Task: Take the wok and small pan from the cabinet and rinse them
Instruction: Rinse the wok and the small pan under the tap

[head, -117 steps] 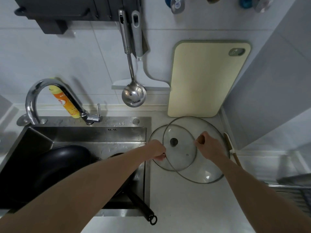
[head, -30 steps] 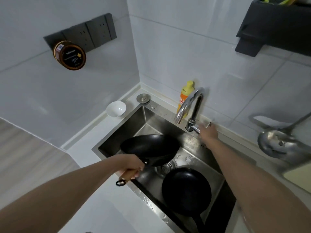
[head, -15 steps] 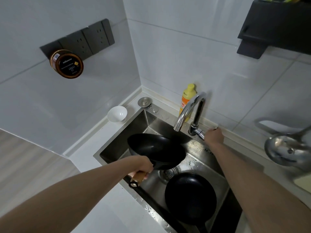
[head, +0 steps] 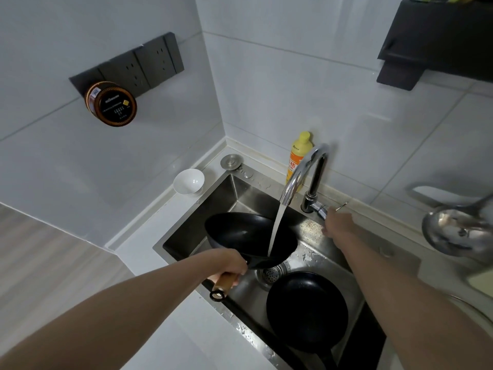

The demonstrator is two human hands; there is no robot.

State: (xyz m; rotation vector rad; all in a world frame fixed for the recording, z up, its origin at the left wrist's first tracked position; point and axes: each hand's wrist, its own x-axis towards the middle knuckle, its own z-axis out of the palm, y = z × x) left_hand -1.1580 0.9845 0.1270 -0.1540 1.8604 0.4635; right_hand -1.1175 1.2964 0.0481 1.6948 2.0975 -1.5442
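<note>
Your left hand (head: 231,263) has its grip curled tight round the wooden handle (head: 223,282) of the wok (head: 248,237), holding the wok tilted over the sink (head: 320,252), clear of the sink floor. Water (head: 276,231) runs from the tap (head: 304,172) in a steady stream and lands inside the wok near its lower right edge. The metal ring at the end of the handle hangs just over the front rim of the sink.

Your right hand (head: 337,225) is at the tap's lever (head: 318,209), on the back ledge of the sink. Its fingers point toward the lever, but you cannot tell from this angle whether the grip is closed on it or only touching it.

The small pan (head: 306,311) lies flat on the sink floor, to the right of the drain strainer (head: 270,273), its dark handle running toward the near edge. It sits apart from the wok, and the stream does not reach it.

On the worktop behind the sink stand a white bowl (head: 189,181) at the corner and a yellow soap bottle (head: 298,156) just behind the tap. A metal ladle (head: 453,231) hangs on the right wall, and a brown jar (head: 110,104) sits by the dark sockets (head: 144,65) on the left wall.
</note>
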